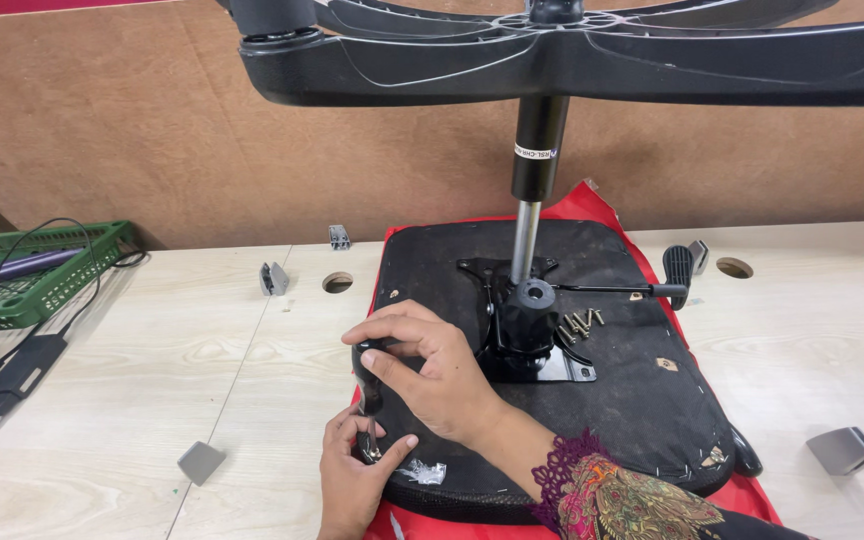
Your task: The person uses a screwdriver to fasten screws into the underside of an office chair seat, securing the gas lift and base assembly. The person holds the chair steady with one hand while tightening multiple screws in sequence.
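An upturned black chair seat lies on a red cloth, with its metal mechanism, gas cylinder and star base standing up from it. At the seat's left edge my right hand grips a black upright part. Just below it, my left hand pinches a small metal piece against that part's foot. Several loose screws lie on the seat beside the mechanism. A lever with a black handle sticks out to the right.
A green basket with a purple tool and black cables sits at the far left. Grey plastic pieces lie about the wooden table, which has two round holes. A brown wall stands behind.
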